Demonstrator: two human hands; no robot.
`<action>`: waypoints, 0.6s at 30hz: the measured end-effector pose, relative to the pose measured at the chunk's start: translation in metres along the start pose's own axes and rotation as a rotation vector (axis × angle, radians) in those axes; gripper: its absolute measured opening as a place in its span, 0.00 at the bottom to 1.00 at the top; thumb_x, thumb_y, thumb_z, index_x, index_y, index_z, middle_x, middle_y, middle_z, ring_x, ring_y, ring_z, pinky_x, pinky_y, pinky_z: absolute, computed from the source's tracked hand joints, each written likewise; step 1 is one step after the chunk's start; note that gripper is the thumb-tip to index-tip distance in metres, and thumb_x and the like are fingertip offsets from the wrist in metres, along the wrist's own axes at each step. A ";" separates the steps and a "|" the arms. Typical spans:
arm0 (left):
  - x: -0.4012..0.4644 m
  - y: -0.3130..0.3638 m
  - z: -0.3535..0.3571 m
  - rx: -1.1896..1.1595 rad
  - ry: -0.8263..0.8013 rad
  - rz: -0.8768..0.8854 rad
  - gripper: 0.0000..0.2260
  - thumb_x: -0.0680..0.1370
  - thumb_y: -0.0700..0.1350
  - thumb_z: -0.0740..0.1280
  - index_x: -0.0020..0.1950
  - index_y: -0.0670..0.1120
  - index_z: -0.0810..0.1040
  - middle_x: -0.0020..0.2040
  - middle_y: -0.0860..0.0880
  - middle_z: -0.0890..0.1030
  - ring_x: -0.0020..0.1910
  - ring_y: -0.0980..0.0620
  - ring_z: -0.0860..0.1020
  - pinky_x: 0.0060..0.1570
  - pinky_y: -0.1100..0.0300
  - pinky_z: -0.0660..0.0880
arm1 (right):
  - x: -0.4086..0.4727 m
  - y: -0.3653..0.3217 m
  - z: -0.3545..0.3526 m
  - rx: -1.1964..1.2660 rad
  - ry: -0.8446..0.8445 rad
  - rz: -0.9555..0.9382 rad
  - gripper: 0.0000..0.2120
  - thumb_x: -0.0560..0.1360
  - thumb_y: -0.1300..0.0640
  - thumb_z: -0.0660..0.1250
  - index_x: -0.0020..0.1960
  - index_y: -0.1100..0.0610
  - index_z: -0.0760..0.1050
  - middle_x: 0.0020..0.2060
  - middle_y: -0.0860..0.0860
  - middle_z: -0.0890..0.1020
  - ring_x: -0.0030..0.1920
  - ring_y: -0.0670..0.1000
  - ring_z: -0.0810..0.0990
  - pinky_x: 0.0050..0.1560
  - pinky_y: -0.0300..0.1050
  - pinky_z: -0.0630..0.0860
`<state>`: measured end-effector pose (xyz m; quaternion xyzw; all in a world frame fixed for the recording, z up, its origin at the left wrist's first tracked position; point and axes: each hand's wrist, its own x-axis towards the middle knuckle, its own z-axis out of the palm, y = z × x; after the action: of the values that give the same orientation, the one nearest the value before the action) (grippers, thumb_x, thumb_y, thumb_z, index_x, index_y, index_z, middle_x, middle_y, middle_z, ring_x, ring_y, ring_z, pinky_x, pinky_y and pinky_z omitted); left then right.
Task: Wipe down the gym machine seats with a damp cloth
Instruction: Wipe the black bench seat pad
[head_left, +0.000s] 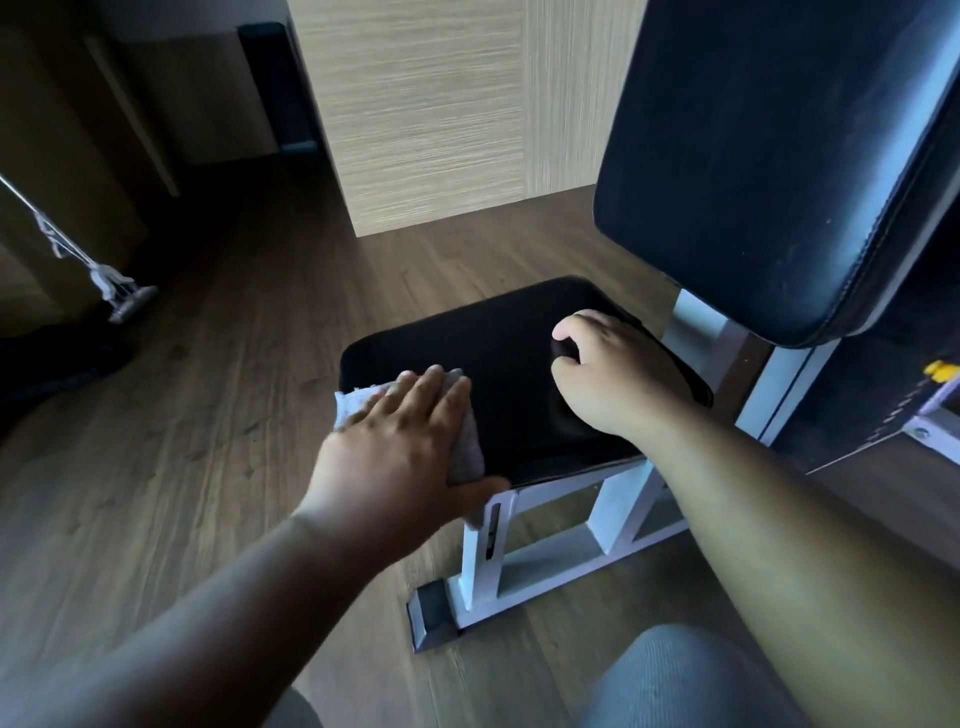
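A black padded seat (511, 353) of a gym machine sits low in the middle of the view on a white metal frame (550, 535). My left hand (400, 447) lies flat, fingers spread, pressing a light grey cloth (350, 408) onto the seat's near left corner. The cloth shows at the fingertips and beside the thumb. My right hand (608, 374) rests on the seat's right part, fingers curled, holding nothing that I can see. The black backrest pad (769, 171) rises at the upper right.
Wooden floor (223, 405) surrounds the machine. A light wooden panel (426, 109) stands behind the seat. A cable with a small handle (122, 299) hangs at the far left. A weight stack with a yellow tag (940, 371) is at the right edge. My knee (685, 680) shows at the bottom.
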<state>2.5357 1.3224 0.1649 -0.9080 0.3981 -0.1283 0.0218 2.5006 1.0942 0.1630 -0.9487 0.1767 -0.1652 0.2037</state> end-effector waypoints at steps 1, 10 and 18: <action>0.006 0.010 -0.003 -0.030 -0.030 0.007 0.46 0.69 0.77 0.53 0.80 0.52 0.57 0.79 0.48 0.60 0.77 0.47 0.62 0.71 0.50 0.65 | 0.000 0.001 -0.001 0.038 -0.002 0.011 0.13 0.76 0.53 0.58 0.59 0.48 0.74 0.60 0.41 0.75 0.58 0.48 0.73 0.55 0.46 0.70; 0.075 0.068 -0.029 -0.848 -0.289 0.107 0.41 0.77 0.58 0.68 0.81 0.49 0.48 0.80 0.53 0.55 0.77 0.60 0.54 0.72 0.69 0.52 | -0.019 -0.011 -0.033 0.884 0.468 0.165 0.13 0.75 0.66 0.61 0.48 0.51 0.81 0.47 0.45 0.84 0.51 0.44 0.81 0.58 0.42 0.75; 0.042 -0.034 0.001 -0.243 -0.263 -0.153 0.43 0.69 0.78 0.46 0.80 0.60 0.50 0.82 0.49 0.48 0.80 0.51 0.46 0.77 0.52 0.47 | -0.042 -0.032 0.002 -0.223 -0.197 -0.165 0.27 0.79 0.32 0.45 0.77 0.34 0.50 0.80 0.44 0.50 0.80 0.55 0.43 0.77 0.61 0.46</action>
<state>2.5877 1.3150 0.1777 -0.9405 0.3343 0.0391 -0.0461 2.4733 1.1391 0.1657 -0.9883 0.0946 -0.0667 0.0991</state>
